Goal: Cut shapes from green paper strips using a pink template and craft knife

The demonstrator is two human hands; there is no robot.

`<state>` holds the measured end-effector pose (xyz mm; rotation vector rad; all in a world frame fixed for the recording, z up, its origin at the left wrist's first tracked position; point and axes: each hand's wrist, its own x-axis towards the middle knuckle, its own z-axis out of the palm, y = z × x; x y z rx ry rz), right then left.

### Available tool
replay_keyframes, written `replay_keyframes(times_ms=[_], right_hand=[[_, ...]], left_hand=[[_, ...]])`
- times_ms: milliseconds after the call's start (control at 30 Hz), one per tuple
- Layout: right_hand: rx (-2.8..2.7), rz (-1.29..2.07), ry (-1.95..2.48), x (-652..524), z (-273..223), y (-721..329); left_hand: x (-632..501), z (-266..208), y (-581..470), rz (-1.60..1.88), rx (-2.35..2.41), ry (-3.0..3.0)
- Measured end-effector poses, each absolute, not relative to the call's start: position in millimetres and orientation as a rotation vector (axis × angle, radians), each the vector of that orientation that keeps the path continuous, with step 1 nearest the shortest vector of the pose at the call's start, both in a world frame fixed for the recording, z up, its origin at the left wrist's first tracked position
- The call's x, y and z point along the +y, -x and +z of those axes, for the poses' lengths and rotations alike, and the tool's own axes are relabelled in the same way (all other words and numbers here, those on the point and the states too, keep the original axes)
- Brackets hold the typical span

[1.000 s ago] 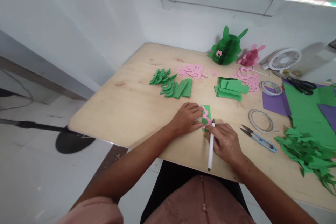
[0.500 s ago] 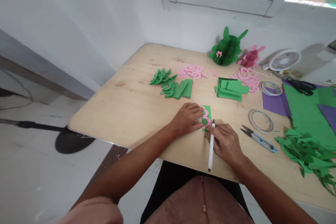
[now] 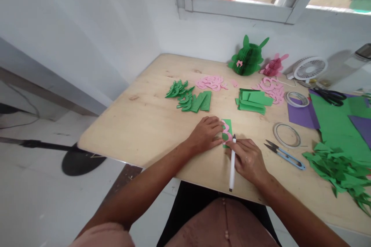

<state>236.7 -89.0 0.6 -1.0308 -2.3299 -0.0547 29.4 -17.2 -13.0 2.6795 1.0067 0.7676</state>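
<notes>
A pink curvy paper cutout lies on a small green paper strip near the table's front. My left hand holds the pair down from the left, its fingertips and thumb on the cutout's edge. At the lower right of the strip, my right hand is closed on a white marker, the dark tip pointing away from me. The right fingertips touch the cutout's lower end. Beyond my hands lie a stack of green paper strips, green cut shapes and pink cut shapes.
Blue-handled thread snips, a tape roll and green paper scraps lie to the right. Farther back are black scissors, a white fan, a green paper figure and a pink one.
The whole view has shifted slightly, with the far objects lower in the picture. Both hands keep their places on the cutout, and the marker stays in my right hand.
</notes>
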Motion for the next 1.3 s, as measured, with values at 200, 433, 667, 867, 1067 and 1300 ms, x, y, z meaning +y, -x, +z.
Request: replay_keyframes(times_ms=[200,433,667,867,1067,1300], right_hand=[[-2.331,-0.056,1.044,-89.0,-1.3,-236.9],[-2.322,-0.062,1.037,-89.2,-2.7,-236.5],[-2.323,-0.052,1.056,-89.2,-1.9,-235.7],[-2.328,-0.054,1.050,-89.0,-1.9,-237.2],[-2.331,-0.048,1.054,-88.6,-3.5,-238.6],[-2.319,-0.038,1.040,-88.0,-3.6,-238.6]], left_hand=[[-18.7,-11.7,-29.0,0.755,1.007,-2.673],[-19.0,-11.8,-29.2,0.747,1.005,-2.668],[-18.6,-13.5,-29.5,0.747,0.999,-2.670],[-18.6,-12.5,-28.9,0.731,0.996,-2.664],[-18.5,-12.1,-29.0,0.733,0.997,-2.659],[-18.5,-12.3,-29.7,0.729,1.006,-2.669]])
